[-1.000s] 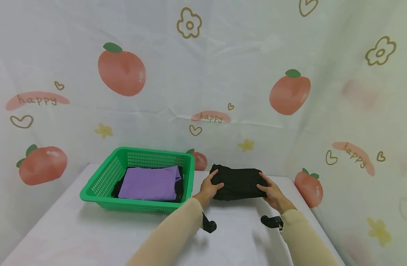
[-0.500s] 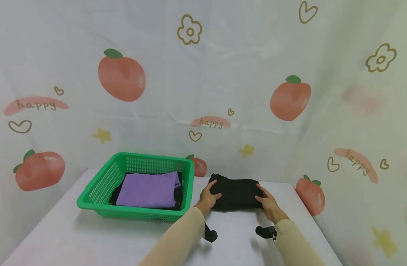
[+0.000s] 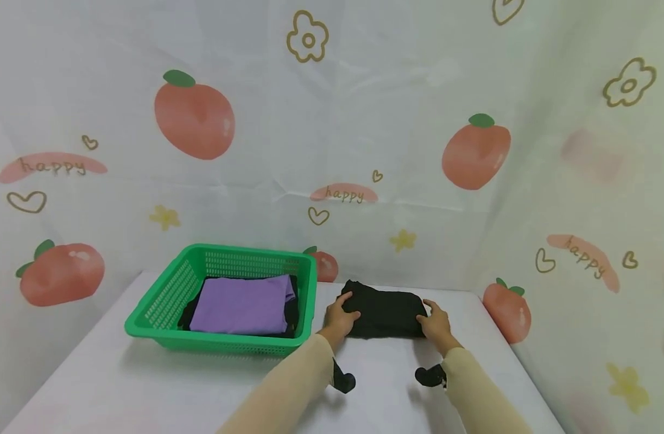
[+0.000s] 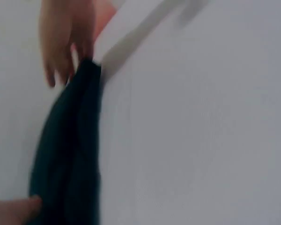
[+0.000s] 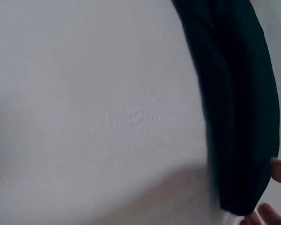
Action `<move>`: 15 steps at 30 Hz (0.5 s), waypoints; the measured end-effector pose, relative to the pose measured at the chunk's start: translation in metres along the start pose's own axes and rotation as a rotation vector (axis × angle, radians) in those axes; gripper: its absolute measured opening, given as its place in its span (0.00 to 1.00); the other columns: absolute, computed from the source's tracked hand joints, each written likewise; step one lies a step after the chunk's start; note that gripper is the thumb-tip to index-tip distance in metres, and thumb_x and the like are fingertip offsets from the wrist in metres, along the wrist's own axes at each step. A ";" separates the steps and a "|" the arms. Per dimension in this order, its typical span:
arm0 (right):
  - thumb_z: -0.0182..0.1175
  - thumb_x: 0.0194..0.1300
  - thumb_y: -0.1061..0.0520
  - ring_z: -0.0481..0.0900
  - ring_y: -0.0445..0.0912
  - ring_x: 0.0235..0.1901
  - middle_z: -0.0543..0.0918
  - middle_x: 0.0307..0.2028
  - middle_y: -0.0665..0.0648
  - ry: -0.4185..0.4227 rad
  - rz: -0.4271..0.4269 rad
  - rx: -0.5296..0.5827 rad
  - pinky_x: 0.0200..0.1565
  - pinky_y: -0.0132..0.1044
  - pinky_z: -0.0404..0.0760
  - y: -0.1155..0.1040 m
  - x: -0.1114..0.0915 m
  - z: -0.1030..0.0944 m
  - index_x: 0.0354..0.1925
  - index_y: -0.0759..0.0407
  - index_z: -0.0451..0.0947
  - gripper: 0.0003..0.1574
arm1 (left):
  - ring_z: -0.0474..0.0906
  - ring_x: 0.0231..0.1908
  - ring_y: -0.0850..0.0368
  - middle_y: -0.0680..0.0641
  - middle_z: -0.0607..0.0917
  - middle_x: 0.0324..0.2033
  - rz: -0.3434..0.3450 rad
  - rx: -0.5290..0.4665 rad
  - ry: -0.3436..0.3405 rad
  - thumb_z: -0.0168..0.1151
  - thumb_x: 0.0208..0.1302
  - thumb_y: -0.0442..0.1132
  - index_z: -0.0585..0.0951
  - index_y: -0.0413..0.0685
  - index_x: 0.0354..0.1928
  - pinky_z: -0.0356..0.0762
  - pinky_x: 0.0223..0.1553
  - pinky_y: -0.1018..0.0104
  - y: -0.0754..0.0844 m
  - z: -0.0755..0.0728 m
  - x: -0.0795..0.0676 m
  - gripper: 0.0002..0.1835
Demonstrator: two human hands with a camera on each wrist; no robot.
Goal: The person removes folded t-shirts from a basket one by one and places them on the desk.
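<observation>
The folded black cloth (image 3: 388, 313) lies on the white counter (image 3: 375, 367), lower than a second ago, when both hands held it up. The left hand (image 3: 338, 316) still pinches its left end, with the thumb on top. The right hand (image 3: 436, 322) has let its grip go loose: its fingers are spread, and the thumb just touches the right end. Before, it held that end tightly. The green basket (image 3: 223, 343) has stayed on the left, with a folded purple cloth (image 3: 242, 304) inside.
</observation>
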State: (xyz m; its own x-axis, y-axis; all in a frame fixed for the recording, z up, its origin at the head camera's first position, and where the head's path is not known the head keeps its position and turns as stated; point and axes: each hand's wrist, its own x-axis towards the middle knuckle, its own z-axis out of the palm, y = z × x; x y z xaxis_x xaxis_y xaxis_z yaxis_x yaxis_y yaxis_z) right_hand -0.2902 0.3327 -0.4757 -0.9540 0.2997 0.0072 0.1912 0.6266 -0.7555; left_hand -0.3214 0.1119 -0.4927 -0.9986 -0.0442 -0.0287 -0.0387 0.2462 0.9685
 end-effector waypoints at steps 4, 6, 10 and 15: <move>0.51 0.61 0.60 0.59 0.68 0.51 0.62 0.52 0.75 0.162 -0.021 -0.023 0.50 0.57 0.61 -0.024 -0.002 -0.002 0.61 0.65 0.59 0.30 | 0.58 0.57 0.35 0.31 0.57 0.60 -0.070 0.066 -0.012 0.69 0.47 0.33 0.74 0.51 0.57 0.64 0.52 0.48 0.026 -0.003 -0.012 0.31; 0.51 0.62 0.60 0.61 0.66 0.51 0.64 0.52 0.73 0.204 -0.068 0.036 0.49 0.55 0.63 -0.040 -0.001 0.000 0.60 0.65 0.60 0.29 | 0.58 0.58 0.34 0.33 0.55 0.62 -0.058 0.083 -0.073 0.69 0.47 0.36 0.72 0.53 0.59 0.65 0.51 0.48 0.044 -0.010 -0.018 0.33; 0.49 0.64 0.59 0.66 0.60 0.50 0.65 0.53 0.68 0.183 -0.169 0.144 0.48 0.52 0.68 -0.079 -0.005 0.012 0.61 0.63 0.60 0.27 | 0.58 0.60 0.39 0.37 0.59 0.62 0.058 0.097 -0.248 0.66 0.53 0.43 0.61 0.56 0.66 0.62 0.54 0.48 0.075 -0.041 -0.024 0.38; 0.48 0.67 0.55 0.68 0.56 0.52 0.66 0.56 0.64 0.062 -0.239 0.259 0.48 0.51 0.70 -0.131 -0.021 0.034 0.63 0.55 0.57 0.27 | 0.67 0.55 0.46 0.41 0.66 0.59 0.269 0.129 -0.346 0.59 0.59 0.49 0.51 0.60 0.69 0.67 0.51 0.52 0.094 -0.094 -0.021 0.39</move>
State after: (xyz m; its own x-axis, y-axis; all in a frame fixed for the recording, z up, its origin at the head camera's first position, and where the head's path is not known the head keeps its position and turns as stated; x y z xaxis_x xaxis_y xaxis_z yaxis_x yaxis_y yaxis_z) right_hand -0.3031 0.2203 -0.3992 -0.9475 0.2144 0.2372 -0.1080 0.4835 -0.8687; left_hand -0.3012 0.0452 -0.3774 -0.9263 0.3581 0.1172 0.2410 0.3240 0.9149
